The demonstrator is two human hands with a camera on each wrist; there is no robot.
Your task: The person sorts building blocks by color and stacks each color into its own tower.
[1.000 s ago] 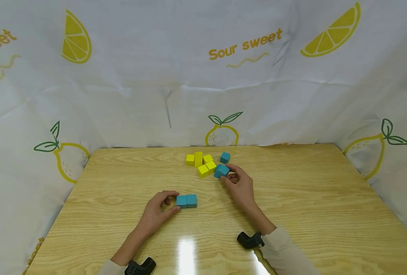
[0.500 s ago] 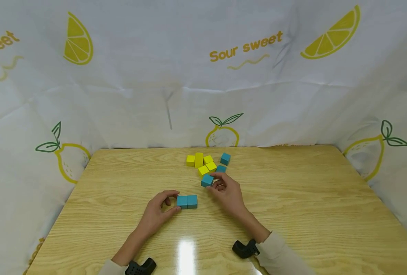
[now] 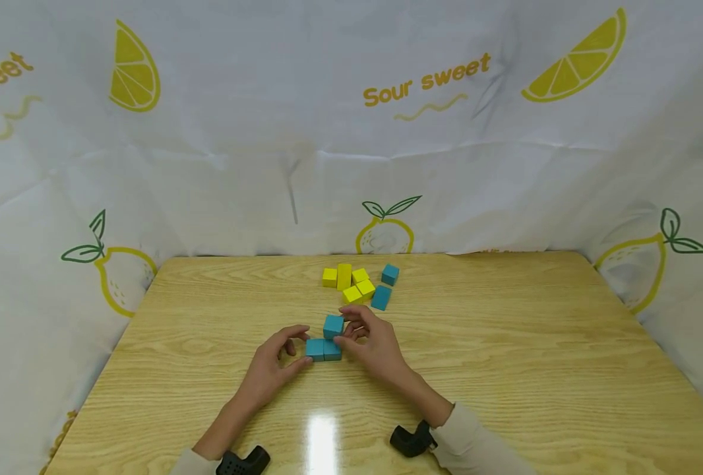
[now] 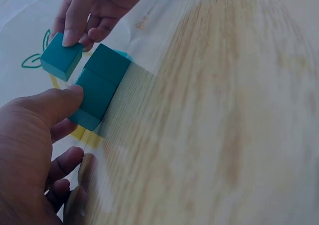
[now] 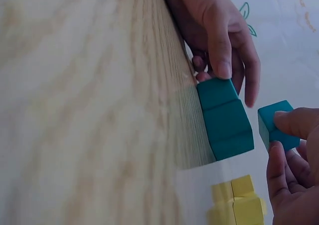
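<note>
Two blue cubes sit side by side on the table. My left hand pinches the left cube between thumb and index finger. The other cube stands against its right side. My right hand holds a third blue cube by thumb and fingers. In the head view this held cube overlaps the back of the right cube. The left wrist view shows the held cube raised above the pair, tilted a little. In the right wrist view the left thumb presses against the pair.
Several yellow blocks lie clustered toward the back of the wooden table. Right of them are a blue cube and another blue block. A white lemon-print cloth hangs behind the table.
My right hand has carried a blue cube from beside the yellow blocks leftward and nearer, over to the blue pair. My left hand has stayed at the pair.
</note>
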